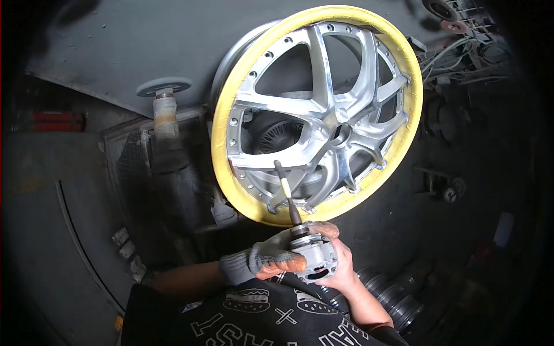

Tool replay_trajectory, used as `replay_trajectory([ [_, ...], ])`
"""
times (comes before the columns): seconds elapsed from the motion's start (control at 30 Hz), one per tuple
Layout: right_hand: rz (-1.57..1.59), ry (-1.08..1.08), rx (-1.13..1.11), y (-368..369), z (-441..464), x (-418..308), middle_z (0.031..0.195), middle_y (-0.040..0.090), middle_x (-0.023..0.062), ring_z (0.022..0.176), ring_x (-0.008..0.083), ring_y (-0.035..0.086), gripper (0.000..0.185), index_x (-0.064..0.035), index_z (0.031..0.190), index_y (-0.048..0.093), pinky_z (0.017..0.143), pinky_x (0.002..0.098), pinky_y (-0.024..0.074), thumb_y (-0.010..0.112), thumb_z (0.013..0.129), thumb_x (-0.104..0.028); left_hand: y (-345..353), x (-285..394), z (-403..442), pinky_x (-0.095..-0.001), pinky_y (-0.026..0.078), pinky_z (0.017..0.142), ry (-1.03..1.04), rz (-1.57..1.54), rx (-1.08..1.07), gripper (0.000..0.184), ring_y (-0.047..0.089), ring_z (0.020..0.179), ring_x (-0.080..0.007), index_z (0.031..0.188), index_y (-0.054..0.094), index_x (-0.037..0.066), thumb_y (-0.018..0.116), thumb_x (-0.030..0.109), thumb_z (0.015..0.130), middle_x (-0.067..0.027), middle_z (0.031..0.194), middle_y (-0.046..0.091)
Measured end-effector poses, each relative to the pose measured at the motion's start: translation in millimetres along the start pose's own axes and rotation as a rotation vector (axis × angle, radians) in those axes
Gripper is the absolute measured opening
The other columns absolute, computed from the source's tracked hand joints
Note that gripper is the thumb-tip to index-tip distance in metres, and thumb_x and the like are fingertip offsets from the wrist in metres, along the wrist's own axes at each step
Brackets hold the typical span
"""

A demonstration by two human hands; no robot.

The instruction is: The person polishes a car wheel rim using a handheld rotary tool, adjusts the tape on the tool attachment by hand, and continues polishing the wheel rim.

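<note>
Low in the middle, a grey die grinder [314,256] with a long slim shaft [285,187] points up and away from me. My left hand [268,254], in a grey glove with orange-stained fingers, wraps round the tool's front end. From the other side my bare right hand [344,266] grips its body, with part of the fingers hidden. Beyond stands a large silver alloy wheel [283,158], tilted, its outer rim covered in yellow tape [231,190]. The shaft's tip overlaps a lower-left spoke; whether they touch I cannot tell.
Left of the wheel, a disc-shaped tool [164,86] stands on a wrapped neck. Cables and machine parts [461,52] crowd the upper right. Dark ringed metal parts [392,297] lie behind my right forearm. A red object [57,121] sits at far left.
</note>
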State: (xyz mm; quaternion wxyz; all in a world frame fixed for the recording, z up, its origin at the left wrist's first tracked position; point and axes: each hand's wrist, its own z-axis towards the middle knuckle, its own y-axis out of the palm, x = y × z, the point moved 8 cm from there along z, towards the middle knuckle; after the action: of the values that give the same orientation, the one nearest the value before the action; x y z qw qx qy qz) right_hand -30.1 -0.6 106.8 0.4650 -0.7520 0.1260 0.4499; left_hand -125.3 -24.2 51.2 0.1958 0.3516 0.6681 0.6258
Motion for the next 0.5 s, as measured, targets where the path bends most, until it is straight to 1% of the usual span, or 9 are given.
replay_trajectory([
  [0.07,-0.001,-0.006,-0.019,10,2,-6,0.118,0.063,0.0191,0.107,0.0379,0.064,0.081,0.0011,0.125,0.051,0.093,0.0424,0.0514,0.089,0.055,-0.016,2,12,-9,-0.0368,0.033,0.111,0.107,0.011,-0.017,0.097,0.044,0.131,-0.0209,0.142,0.042,-0.001,0.087,0.037,0.066,-0.0123,0.14,0.047],
  [0.1,-0.002,-0.006,-0.014,14,5,-10,0.118,0.063,0.0191,0.107,0.0379,0.064,0.081,0.0011,0.125,0.051,0.093,0.0424,0.0514,0.089,0.055,-0.016,3,16,-14,-0.0368,0.033,0.111,0.104,0.013,-0.02,0.097,0.044,0.131,-0.0209,0.142,0.042,-0.001,0.087,0.037,0.066,-0.0123,0.14,0.047],
  [0.17,0.003,-0.016,-0.035,25,12,-21,0.116,0.064,0.0198,0.105,0.0382,0.065,0.08,0.0014,0.124,0.052,0.091,0.0424,0.0522,0.089,0.055,-0.016,1,21,-27,-0.036,0.034,0.111,0.046,-0.088,0.004,0.102,0.046,0.13,-0.0211,0.142,0.04,-0.002,0.09,0.037,0.062,-0.0125,0.139,0.048],
  [0.2,0.013,-0.001,0.001,33,9,-16,0.112,0.065,0.0199,0.101,0.0374,0.066,0.082,0.0023,0.12,0.055,0.091,0.0427,0.0508,0.089,0.051,-0.023,-1,23,-35,-0.0366,0.035,0.111,0.011,-0.088,0.026,0.106,0.047,0.128,-0.0213,0.143,0.039,-0.002,0.09,0.038,0.06,-0.0124,0.138,0.05],
  [0.23,0.013,0.0,0.002,37,12,-19,0.112,0.065,0.0199,0.101,0.0374,0.066,0.082,0.0023,0.12,0.055,0.091,0.0427,0.0508,0.089,0.051,-0.023,-1,26,-40,-0.0366,0.035,0.111,0.011,-0.088,0.026,0.106,0.047,0.128,-0.0213,0.143,0.039,-0.002,0.09,0.038,0.06,-0.0124,0.138,0.05],
  [0.33,-0.031,-0.022,-0.024,48,23,-29,0.106,0.066,0.0191,0.093,0.0368,0.067,0.076,0.0013,0.116,0.055,0.084,0.0413,0.0532,0.089,0.052,-0.02,-4,37,-52,-0.0374,0.037,0.109,0.046,-0.1,0.056,0.104,0.05,0.126,-0.0219,0.143,0.04,-0.002,0.089,0.04,0.062,-0.0118,0.136,0.052],
  [0.5,-0.024,-0.021,-0.021,54,28,-27,0.103,0.066,0.0183,0.09,0.036,0.068,0.074,0.0013,0.114,0.055,0.082,0.0403,0.0538,0.089,0.052,-0.02,-7,45,-56,-0.0386,0.038,0.109,0.121,-0.059,0.058,0.101,0.048,0.129,-0.0216,0.143,0.041,-0.001,0.088,0.042,0.065,-0.0119,0.139,0.05],
])
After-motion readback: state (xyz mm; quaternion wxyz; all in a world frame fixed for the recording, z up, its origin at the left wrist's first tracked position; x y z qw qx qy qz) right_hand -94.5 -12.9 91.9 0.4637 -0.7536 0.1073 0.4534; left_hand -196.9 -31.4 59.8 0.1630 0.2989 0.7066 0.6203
